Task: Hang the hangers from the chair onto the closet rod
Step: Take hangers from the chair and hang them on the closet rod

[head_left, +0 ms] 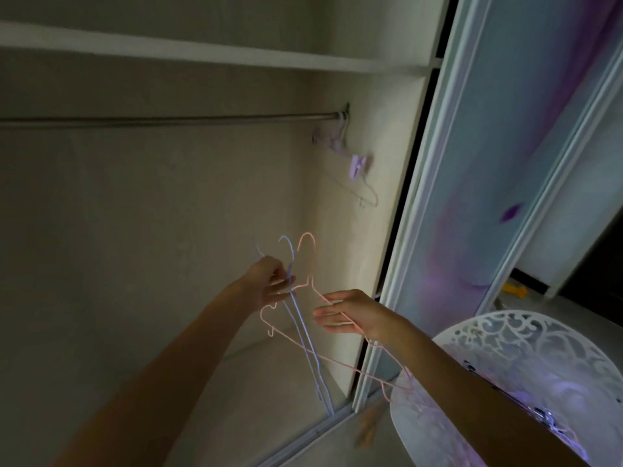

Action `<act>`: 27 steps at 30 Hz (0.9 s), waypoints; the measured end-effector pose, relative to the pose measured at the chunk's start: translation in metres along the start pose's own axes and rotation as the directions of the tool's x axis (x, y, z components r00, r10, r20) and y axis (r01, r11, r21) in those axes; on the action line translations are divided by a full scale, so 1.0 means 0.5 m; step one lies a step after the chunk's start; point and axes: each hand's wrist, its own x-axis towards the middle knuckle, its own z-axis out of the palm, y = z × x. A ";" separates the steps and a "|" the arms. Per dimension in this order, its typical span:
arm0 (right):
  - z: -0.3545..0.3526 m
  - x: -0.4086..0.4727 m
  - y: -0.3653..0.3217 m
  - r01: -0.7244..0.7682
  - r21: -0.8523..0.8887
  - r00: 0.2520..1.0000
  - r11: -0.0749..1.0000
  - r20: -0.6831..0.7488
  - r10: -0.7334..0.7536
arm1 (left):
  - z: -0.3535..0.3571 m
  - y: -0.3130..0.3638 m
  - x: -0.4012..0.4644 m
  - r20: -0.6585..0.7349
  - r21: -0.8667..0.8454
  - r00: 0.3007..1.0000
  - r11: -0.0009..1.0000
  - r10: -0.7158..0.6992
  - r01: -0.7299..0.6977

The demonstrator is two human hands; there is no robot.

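My left hand (269,284) pinches the necks of thin wire hangers inside the open closet: a pink hanger (306,251) and blue hangers (305,335) hanging down from it. My right hand (347,313) has straight fingers lying against the pink hanger's right shoulder wire. The metal closet rod (168,119) runs across well above both hands. At its right end hang a purple clip hanger (340,148) and a pale wire hanger (362,193). The white lace-pattern chair (526,345) stands at the lower right, with more hangers (542,414) lying on it under my right arm.
A closet shelf (202,52) sits above the rod. The sliding closet door (488,163) with a blue and purple pattern stands to the right, its track (303,436) along the floor. A yellow object (514,291) lies on the floor beyond the door.
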 end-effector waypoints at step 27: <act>-0.140 0.468 -0.554 0.286 -0.345 0.879 0.894 -0.277 -0.388 | 0.070 0.429 0.367 -0.177 -0.147 0.938 0.934 0.299 -0.326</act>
